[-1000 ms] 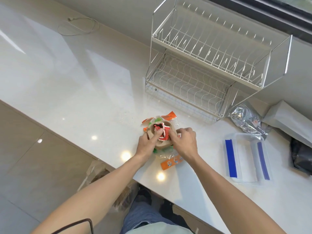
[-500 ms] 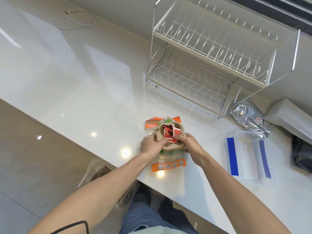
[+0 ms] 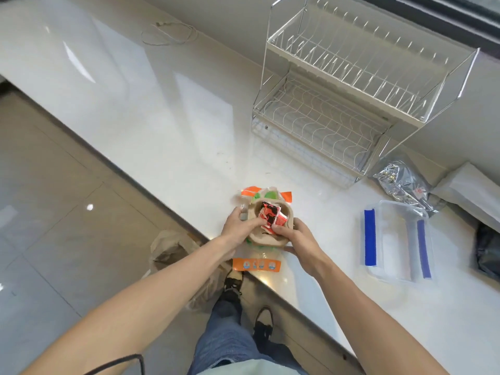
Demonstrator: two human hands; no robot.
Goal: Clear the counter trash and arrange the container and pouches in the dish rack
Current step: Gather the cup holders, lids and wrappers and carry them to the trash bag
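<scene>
A tan paper bowl (image 3: 266,239) holding red sauce packets (image 3: 270,216) rests on clear pouches with orange and green strips (image 3: 256,264) near the counter's front edge. My left hand (image 3: 238,226) grips the bowl's left rim, fingers reaching over the packets. My right hand (image 3: 293,236) holds its right rim, thumb on the packets. A clear plastic container with blue clips (image 3: 395,243) lies to the right. The white two-tier wire dish rack (image 3: 338,104) stands behind, with nothing in it.
A crumpled silver foil bag (image 3: 403,182), a white package (image 3: 470,190) and a black bag (image 3: 487,253) lie at the right. A white cable (image 3: 169,35) coils at the back. A brown trash bag (image 3: 170,247) sits on the floor below the counter edge.
Both hands have shifted from the top of the packets to the bowl's sides. The bowl and pouches have slid slightly toward the front edge.
</scene>
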